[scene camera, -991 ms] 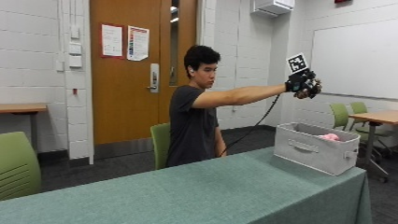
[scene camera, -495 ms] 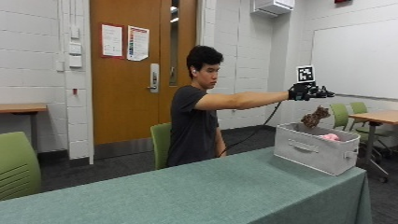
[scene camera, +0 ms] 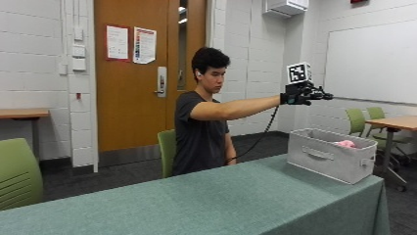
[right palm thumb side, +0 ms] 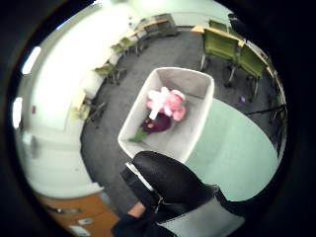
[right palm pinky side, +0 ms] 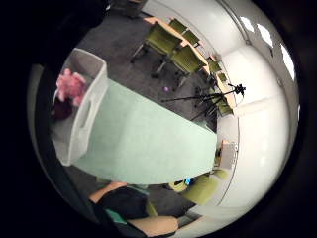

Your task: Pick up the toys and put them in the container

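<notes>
Outside view
Person: seated behind the counter [scene camera: 215, 196], right arm held out straight, level with the shoulder.
Hand [scene camera: 305, 93]: black-gloved, high above the container, apart from it; fingers spread and relaxed, nothing in them.
Container [scene camera: 332, 154]: grey fabric bin with a slot handle, standing on the counter near its end corner.
Pink toy [scene camera: 345, 144]: its top shows just over the container's far rim.
Chair [scene camera: 167, 149]: green, behind the counter, beside the person.

Right thumb side palm view
Container [right palm thumb side: 197, 118]: seen from above, open top, at the counter's end.
Pink toy [right palm thumb side: 167, 103]: lying inside the container, on its floor.
Dark red toy [right palm thumb side: 157, 123]: inside the container, touching the pink toy; a green piece lies just beside it.
Hand [right palm thumb side: 173, 185]: gloved thumb in the foreground, clear of the container.

Right little finger side palm view
Container [right palm pinky side: 91, 119]: at the end of the counter [right palm pinky side: 148, 144].
Pink toy [right palm pinky side: 71, 85]: inside the container.
Dark red toy [right palm pinky side: 62, 110]: inside the container, next to the pink toy.
</notes>
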`<state>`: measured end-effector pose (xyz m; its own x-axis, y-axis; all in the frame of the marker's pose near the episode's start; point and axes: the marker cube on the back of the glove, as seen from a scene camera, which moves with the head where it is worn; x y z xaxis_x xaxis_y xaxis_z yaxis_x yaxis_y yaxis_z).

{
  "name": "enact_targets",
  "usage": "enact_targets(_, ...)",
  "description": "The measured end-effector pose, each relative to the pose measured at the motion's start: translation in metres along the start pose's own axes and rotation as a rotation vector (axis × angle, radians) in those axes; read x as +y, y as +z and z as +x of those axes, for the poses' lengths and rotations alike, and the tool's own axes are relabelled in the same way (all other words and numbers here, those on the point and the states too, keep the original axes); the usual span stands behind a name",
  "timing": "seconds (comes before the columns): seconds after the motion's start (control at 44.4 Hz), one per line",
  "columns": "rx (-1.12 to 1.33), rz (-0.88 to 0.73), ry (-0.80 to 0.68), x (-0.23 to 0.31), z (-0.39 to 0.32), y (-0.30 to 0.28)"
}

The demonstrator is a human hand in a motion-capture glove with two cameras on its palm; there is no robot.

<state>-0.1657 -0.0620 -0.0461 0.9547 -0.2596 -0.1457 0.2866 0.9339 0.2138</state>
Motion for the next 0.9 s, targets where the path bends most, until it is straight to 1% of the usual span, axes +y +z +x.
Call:
enact_targets(0.158, -0.028, -0.008, 0.085, 0.037, 0.056, -0.002)
enact_targets(0.248, -0.095, 0.002, 0.006, 0.073, 0.091, -0.004)
enact_targets(0.36, -0.02, -0.002, 0.221, 0.103, 0.141, 0.005)
enact_targets(0.518, -0.035, -0.057, 0.296, 0.146, 0.203, 0.025)
enact_targets(0.675, -0.05, -0.094, 0.354, 0.184, 0.238, 0.051)
enact_targets(0.901, -0.064, -0.106, 0.384, 0.204, 0.262, 0.067)
